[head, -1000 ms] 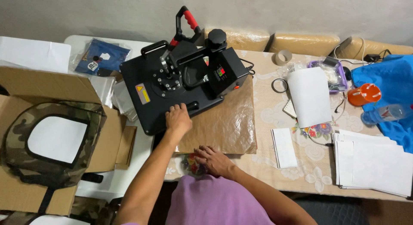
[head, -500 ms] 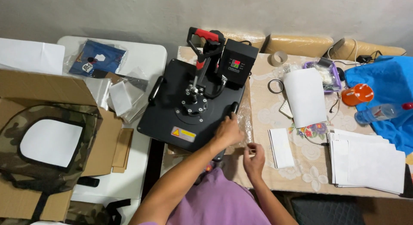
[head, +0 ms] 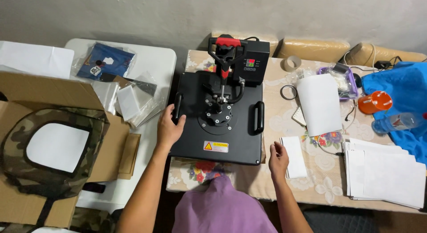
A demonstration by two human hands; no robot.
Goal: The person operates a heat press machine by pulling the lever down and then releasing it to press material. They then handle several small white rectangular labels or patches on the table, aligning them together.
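A black heat press (head: 222,121) with a red-gripped lever sits square on the patterned tablecloth (head: 311,179), its flat upper plate over the base. My left hand (head: 169,126) rests against the plate's left edge, beside its left handle. Just off the press's front right corner hovers my right hand (head: 278,159), fingers apart and holding nothing, next to a small white sheet (head: 294,156).
A cardboard box (head: 49,139) with a camouflage bag lies at the left. Plastic-wrapped packets (head: 129,99) sit on the white table. Right of the press are a white paper roll (head: 320,104), tape rings, an orange cup (head: 373,101), a paper stack (head: 384,170) and blue cloth (head: 400,90).
The press's upper plate has swung round from a skewed angle to sit straight over the base. My left hand moved to its left edge; my right hand shifted to the front right corner.
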